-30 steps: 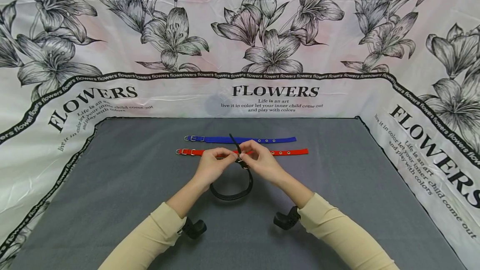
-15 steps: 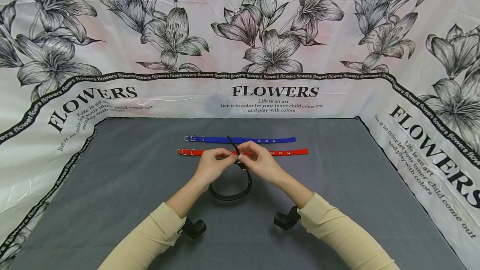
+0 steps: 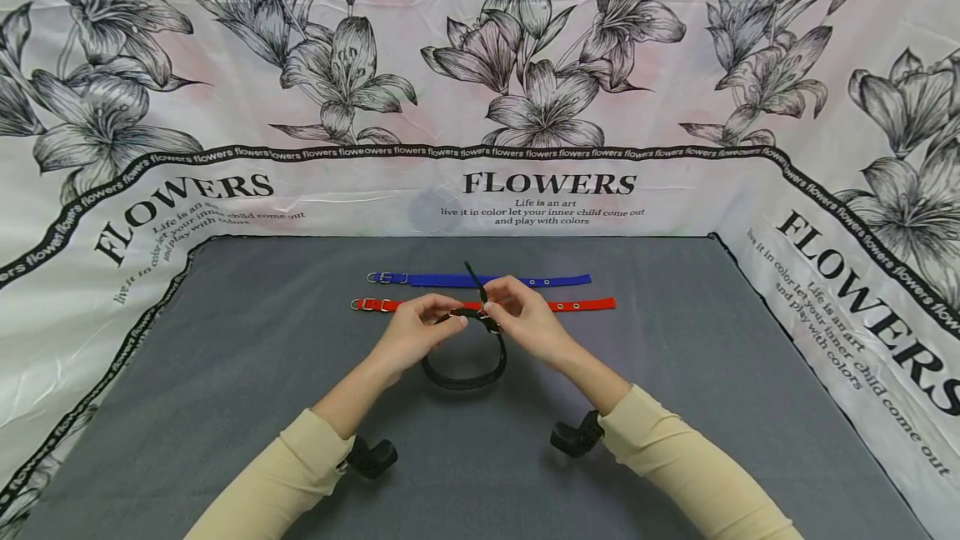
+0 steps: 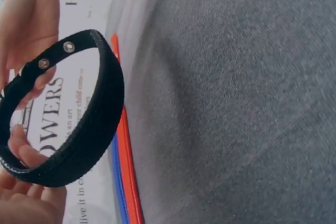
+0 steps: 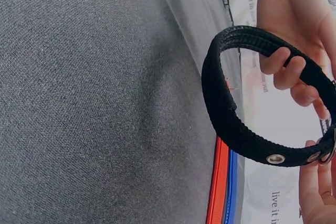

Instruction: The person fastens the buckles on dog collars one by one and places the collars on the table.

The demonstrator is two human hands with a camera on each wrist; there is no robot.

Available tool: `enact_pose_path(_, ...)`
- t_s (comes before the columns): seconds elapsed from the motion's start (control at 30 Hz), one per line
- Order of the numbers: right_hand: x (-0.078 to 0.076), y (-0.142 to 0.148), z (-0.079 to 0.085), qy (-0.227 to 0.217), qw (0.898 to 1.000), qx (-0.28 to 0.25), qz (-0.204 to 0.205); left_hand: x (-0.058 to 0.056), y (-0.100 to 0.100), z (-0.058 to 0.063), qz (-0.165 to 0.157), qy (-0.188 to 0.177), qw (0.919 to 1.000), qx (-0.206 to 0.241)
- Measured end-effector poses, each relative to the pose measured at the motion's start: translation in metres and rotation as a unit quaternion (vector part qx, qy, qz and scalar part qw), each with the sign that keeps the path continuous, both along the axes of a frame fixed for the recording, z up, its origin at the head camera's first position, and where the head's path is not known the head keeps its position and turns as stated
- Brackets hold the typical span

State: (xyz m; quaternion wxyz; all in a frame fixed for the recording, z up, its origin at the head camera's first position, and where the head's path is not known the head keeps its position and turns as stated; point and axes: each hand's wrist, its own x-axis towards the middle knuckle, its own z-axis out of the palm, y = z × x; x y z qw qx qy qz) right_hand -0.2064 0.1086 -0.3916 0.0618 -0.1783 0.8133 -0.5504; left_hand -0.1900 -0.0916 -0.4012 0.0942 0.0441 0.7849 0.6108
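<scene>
A black collar (image 3: 465, 382) is bent into a loop and held up between both hands over the table. On its left side, my left hand (image 3: 415, 333) pinches the strap between thumb and fingers. Near the metal buckle (image 3: 491, 325), my right hand (image 3: 528, 321) grips the strap, whose thin free end (image 3: 475, 277) points up and away. Metal eyelets (image 4: 69, 46) show on the band in the left wrist view. In the right wrist view, several left-hand fingers (image 5: 294, 72) lie inside the loop; the buckle is partly cut off there.
Behind the hands, a red collar (image 3: 592, 305) and a blue collar (image 3: 442, 280) lie flat and roughly parallel on the grey cloth (image 3: 262, 407). A flower-printed fabric (image 3: 555, 190) stands along the back and sides.
My left hand has slid left, away from the right fingertips, along the black strap. My right hand has shifted slightly right and away with the buckle end. The other collars have stayed put.
</scene>
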Motion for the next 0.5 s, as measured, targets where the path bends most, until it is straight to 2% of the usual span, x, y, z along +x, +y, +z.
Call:
enact_pose_path(0.1,0.0,0.0,0.0,0.007,1.0,-0.002,0.001,0.001,-0.001,0.0,0.001,0.012,0.9998,-0.014)
enact_pose_path(0.23,0.0,0.0,0.002,0.001,1.0,0.0,0.011,0.003,0.0,0.0,0.011,0.025,0.9996,-0.003)
enact_pose_path(0.5,0.018,-0.007,0.033,-0.021,0.999,0.025,0.026,0.006,0.004,0.003,0.025,0.027,0.9989,0.031)
